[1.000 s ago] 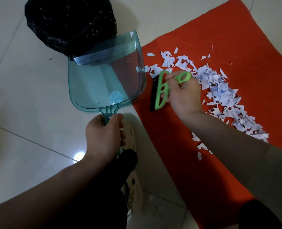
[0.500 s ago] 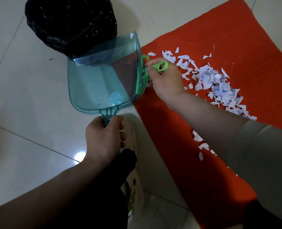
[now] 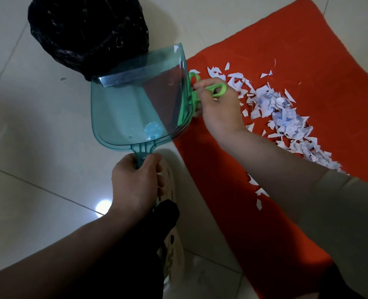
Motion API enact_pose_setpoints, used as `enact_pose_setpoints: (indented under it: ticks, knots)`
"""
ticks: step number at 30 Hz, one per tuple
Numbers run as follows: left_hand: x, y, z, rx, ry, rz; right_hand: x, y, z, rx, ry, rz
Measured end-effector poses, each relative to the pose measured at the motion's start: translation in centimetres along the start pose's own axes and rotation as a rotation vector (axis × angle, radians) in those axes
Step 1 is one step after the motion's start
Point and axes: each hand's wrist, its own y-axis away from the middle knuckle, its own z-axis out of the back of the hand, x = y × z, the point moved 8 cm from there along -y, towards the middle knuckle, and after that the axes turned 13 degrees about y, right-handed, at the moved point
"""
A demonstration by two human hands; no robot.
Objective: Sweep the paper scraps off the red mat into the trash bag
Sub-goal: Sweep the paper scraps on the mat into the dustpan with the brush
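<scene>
A red mat (image 3: 291, 52) lies on the tiled floor at the right, with several white paper scraps (image 3: 280, 113) in a band across it. My left hand (image 3: 135, 182) grips the handle of a clear teal dustpan (image 3: 122, 113), held tilted with its far edge at the black trash bag (image 3: 88, 33). My right hand (image 3: 219, 106) holds a small green brush (image 3: 215, 90) at the dustpan's right rim. The brush head is partly hidden behind the pan wall.
A slipper (image 3: 172, 253) and my dark trouser leg (image 3: 135, 255) sit below the dustpan handle. Pale floor tiles (image 3: 27, 147) spread to the left, with a light reflection near my left wrist.
My right hand carried the green brush leftward from the mat's scraps to the dustpan's right rim. My left hand and the dustpan stayed almost still.
</scene>
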Motion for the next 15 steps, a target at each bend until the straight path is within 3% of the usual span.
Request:
enact_pose_setpoints:
  ticks: [3,8,15]
  knots:
    - [0.0,0.1,-0.1,0.000,0.001,0.010,-0.2,-0.3,0.3,0.000,0.027,-0.059]
    - [-0.1,0.1,-0.2,0.027,-0.026,0.007,-0.4,1.0,5.0,-0.263,0.056,-0.021]
    - [0.2,0.2,-0.4,0.022,-0.031,0.002,0.0,0.9,1.4,-0.036,-0.015,0.040]
